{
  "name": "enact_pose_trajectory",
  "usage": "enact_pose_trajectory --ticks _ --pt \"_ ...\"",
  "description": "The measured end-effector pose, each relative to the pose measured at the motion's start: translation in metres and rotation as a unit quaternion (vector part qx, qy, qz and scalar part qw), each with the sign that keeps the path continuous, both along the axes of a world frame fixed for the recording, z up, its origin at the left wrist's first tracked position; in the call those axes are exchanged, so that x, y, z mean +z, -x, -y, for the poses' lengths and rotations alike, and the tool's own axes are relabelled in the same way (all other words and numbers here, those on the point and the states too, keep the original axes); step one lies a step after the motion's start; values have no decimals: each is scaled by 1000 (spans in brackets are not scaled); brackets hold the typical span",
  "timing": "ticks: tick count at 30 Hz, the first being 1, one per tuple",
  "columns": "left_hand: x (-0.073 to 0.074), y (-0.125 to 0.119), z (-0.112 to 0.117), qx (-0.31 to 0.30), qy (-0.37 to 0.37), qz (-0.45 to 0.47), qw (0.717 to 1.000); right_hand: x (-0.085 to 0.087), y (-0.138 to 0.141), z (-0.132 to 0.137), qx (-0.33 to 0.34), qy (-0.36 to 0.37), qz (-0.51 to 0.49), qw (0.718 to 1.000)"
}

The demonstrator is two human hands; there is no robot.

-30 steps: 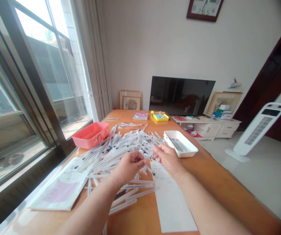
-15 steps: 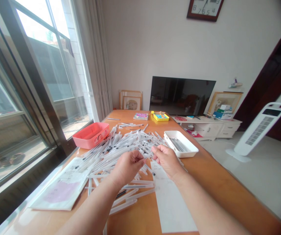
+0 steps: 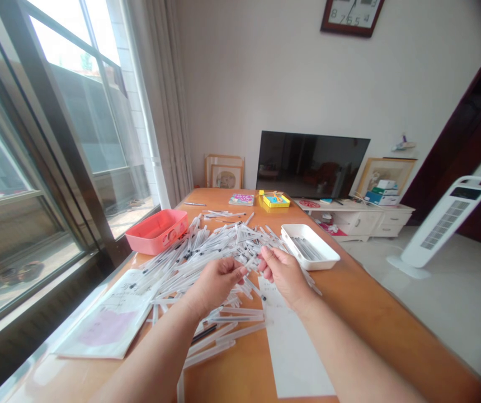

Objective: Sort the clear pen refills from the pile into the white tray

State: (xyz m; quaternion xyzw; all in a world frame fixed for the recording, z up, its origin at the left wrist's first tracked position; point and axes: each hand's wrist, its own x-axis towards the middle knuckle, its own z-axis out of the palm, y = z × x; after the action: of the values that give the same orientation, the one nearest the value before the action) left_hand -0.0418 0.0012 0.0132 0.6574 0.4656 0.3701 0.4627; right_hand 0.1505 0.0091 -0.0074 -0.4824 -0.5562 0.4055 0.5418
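My left hand (image 3: pixel 220 282) hovers over the near part of a heap of translucent pen barrels (image 3: pixel 207 263), thumb and fingers pinched. Across a small gap, my right hand (image 3: pixel 283 274) is pinched too, above the top of a white paper sheet (image 3: pixel 295 347). Whatever either pinch holds is too small or hidden to name. Many barrels in the heap have dark ends. A white tray (image 3: pixel 328 260) with several grey, pen-like sticks inside stands just beyond my right hand.
A coral-pink plastic basket (image 3: pixel 144 242) stands left of the heap. Nearer on the left lies a booklet (image 3: pixel 108 330) with a purple patch. At the table's far end are a yellow box (image 3: pixel 280 202) and a colourful booklet (image 3: pixel 240 200). The wooden table's right edge drops to the floor.
My left hand has shifted slightly left and its fingers have turned a little. My right hand has barely moved, its thumb slightly higher. The heap and containers look the same.
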Motion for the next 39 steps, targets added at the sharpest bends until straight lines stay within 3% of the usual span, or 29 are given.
enact_pose_trajectory --ticks 3,6,12,17,21,25,29,34,39 --pt "-1 2 -5 92 13 59 994 -12 -9 -9 -63 -58 122 989" --pt "-3 6 -9 159 24 106 981 -23 -13 -14 -112 -114 294 942" --pt "-4 9 -12 185 22 177 966 -26 1 -15 -107 -124 509 845" --pt "-6 11 -13 197 28 185 962 -29 8 -16 -109 -117 556 816" --pt "-6 13 -15 214 37 224 950 -34 5 -17 -121 -120 518 839" --pt "-4 15 -17 230 37 284 930 -35 4 -14 -84 -110 363 921" --pt "-2 15 -20 232 31 339 911 -26 11 -4 4 -28 133 991" --pt "-1 14 -20 227 26 362 904 -10 16 7 101 76 -57 990" --pt "1 14 -18 232 33 365 901 -2 17 11 118 92 -89 985"
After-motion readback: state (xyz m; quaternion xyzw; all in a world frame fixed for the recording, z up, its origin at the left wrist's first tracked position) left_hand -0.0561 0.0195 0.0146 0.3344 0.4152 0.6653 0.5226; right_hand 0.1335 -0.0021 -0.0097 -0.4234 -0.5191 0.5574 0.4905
